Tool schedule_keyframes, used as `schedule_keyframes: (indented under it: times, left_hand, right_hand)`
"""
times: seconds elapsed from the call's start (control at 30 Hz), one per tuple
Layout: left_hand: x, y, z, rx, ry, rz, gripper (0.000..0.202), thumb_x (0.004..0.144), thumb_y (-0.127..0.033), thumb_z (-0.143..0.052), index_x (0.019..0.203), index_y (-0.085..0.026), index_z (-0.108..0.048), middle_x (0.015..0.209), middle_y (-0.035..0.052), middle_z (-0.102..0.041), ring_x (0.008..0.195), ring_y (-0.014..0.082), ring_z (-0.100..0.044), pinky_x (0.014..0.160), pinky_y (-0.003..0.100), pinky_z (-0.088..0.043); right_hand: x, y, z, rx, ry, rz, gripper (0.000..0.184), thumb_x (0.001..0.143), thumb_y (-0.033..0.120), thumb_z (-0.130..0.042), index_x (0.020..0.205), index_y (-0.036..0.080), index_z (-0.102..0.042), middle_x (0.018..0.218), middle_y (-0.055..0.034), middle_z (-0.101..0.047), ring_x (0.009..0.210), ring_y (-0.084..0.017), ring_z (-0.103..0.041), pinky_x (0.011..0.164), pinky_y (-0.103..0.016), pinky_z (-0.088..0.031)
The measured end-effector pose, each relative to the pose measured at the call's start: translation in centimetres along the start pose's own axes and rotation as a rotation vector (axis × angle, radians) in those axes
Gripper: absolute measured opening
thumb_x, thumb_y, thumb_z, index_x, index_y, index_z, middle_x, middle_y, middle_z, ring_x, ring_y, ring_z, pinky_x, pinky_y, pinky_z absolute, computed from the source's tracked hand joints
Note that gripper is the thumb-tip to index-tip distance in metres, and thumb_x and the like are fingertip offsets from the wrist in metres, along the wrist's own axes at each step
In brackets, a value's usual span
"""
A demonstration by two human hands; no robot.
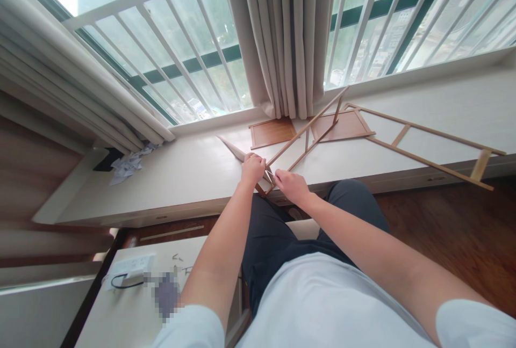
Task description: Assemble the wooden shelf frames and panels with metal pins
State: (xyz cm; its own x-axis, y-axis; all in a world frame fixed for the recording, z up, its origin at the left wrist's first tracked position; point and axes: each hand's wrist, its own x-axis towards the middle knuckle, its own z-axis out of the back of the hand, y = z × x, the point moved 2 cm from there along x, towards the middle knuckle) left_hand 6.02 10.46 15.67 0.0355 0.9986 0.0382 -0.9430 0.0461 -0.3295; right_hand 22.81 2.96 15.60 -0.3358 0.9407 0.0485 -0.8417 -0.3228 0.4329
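Observation:
A ladder-like wooden frame (298, 136) stands tilted over the window ledge, its near end between my hands. My left hand (253, 168) is closed around the frame's near corner, beside a thin panel (231, 148) seen almost edge-on. Fingers pinched, my right hand (292, 186) is at the same joint, just right of the left hand. Whether it grips the frame or a small piece there is hidden. Behind lies a loose brown wooden panel (273, 132). To the right, a second wooden frame (437, 136) with a panel (342, 125) at one end lies on the ledge.
The white ledge (193, 171) runs below barred windows and a grey curtain (288, 36). Crumpled papers (127, 166) lie at its left end. At lower left, a white table (116, 321) bears a power strip (131, 270) and small metal pieces (176, 257).

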Motion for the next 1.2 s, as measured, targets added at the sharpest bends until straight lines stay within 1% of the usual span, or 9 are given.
schedule_keyframes:
  times: [0.2, 0.47, 0.67, 0.87, 1.03, 1.2]
  left_hand:
    - [0.0, 0.2, -0.2, -0.001, -0.006, -0.005, 0.040, 0.101, -0.032, -0.041, 0.080, -0.020, -0.074, 0.118, 0.0108, -0.072, 0.132, 0.0288, -0.046, 0.117, 0.044, -0.040]
    - [0.2, 0.2, -0.2, 0.003, -0.007, 0.002, 0.040, 0.101, -0.032, -0.041, 0.082, -0.020, -0.074, 0.119, 0.0111, -0.071, 0.133, 0.0285, -0.046, 0.117, 0.044, -0.040]
    - [0.3, 0.5, -0.4, -0.010, -0.016, -0.016, 0.040, 0.101, -0.032, -0.041, 0.082, -0.020, -0.075, 0.114, 0.0124, -0.072, 0.132, 0.0297, -0.047, 0.116, 0.046, -0.041]
    - [0.5, 0.9, -0.7, -0.018, -0.015, -0.021, 0.040, 0.100, -0.033, -0.042, 0.083, -0.021, -0.075, 0.113, 0.0122, -0.072, 0.133, 0.0294, -0.046, 0.116, 0.045, -0.040]
    - [0.5, 1.0, -0.8, -0.027, -0.015, -0.017, 0.038, 0.099, -0.033, -0.042, 0.086, -0.022, -0.076, 0.110, 0.0112, -0.072, 0.133, 0.0286, -0.046, 0.117, 0.044, -0.040]
    - [0.3, 0.7, -0.6, -0.014, -0.004, 0.000, 0.040, 0.100, -0.034, -0.040, 0.081, -0.021, -0.074, 0.116, 0.0108, -0.072, 0.133, 0.0283, -0.046, 0.118, 0.043, -0.040]
  right_hand:
    - [0.2, -0.2, 0.0, -0.014, -0.003, -0.010, 0.030, 0.109, 0.036, -0.038, 0.110, 0.024, -0.065, 0.105, -0.0068, -0.075, 0.086, -0.019, -0.066, 0.067, -0.028, -0.033]
    - [0.3, 0.0, 0.3, -0.045, -0.002, 0.028, 0.029, 0.109, 0.035, -0.038, 0.107, 0.024, -0.065, 0.105, -0.0061, -0.075, 0.086, -0.019, -0.067, 0.066, -0.028, -0.033]
    - [0.2, -0.1, 0.4, -0.061, 0.033, 0.028, 0.030, 0.110, 0.035, -0.036, 0.109, 0.024, -0.064, 0.109, -0.0071, -0.075, 0.091, -0.020, -0.068, 0.068, -0.027, -0.035]
    - [0.4, 0.1, 0.5, -0.088, 0.057, 0.026, 0.031, 0.110, 0.035, -0.035, 0.112, 0.024, -0.064, 0.109, -0.0070, -0.074, 0.093, -0.020, -0.068, 0.069, -0.027, -0.037]
    - [0.5, 0.3, 0.7, -0.114, 0.021, 0.037, 0.030, 0.109, 0.035, -0.037, 0.112, 0.024, -0.064, 0.107, -0.0065, -0.074, 0.091, -0.020, -0.068, 0.067, -0.028, -0.036]
    - [0.5, 0.7, 1.1, -0.118, -0.020, 0.088, 0.033, 0.110, 0.034, -0.035, 0.115, 0.022, -0.065, 0.110, -0.0106, -0.072, 0.100, -0.022, -0.064, 0.069, -0.028, -0.038]
